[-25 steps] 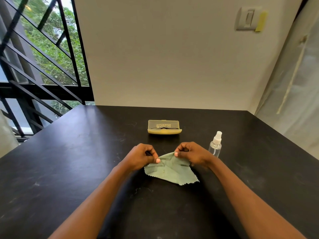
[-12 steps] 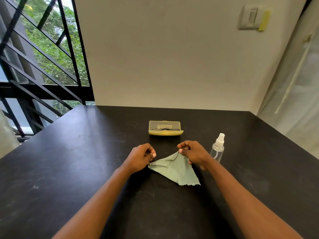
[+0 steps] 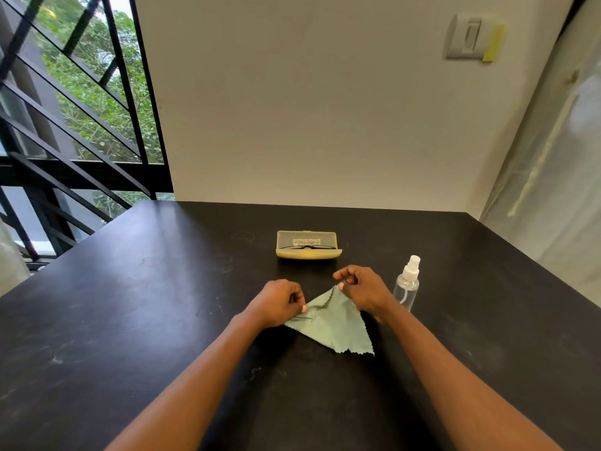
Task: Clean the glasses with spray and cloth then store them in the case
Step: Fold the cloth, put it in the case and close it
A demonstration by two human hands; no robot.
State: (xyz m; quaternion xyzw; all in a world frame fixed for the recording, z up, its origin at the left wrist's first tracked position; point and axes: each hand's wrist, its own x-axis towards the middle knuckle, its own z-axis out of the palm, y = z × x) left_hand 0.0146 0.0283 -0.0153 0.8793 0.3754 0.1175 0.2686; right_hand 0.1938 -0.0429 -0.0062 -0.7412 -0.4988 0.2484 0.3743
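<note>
Right now my left hand (image 3: 280, 302) pinches the near-left corner of the green cloth (image 3: 335, 323) between thumb and curled fingers, and my right hand (image 3: 359, 289) pinches the top corner, lifting it into a peak above the table (image 3: 130, 320). The rest of the cloth drapes down toward me, its free corner resting on the table.

The glasses (image 3: 307, 247) sit in the open case (image 3: 308, 246), out toward the far edge of the table at the middle, well apart from my hands. The spray bottle (image 3: 406, 284) stands just beside my right wrist, and that is my worry: I judge that a careless swing of that arm could knock it over. The cloth is thin, too, so a loose pinch could let a corner slip.

Compared with a second ago, my hands have drawn apart, the right one has risen, and the cloth is stretched into a taller triangle. Case and bottle have not moved.
</note>
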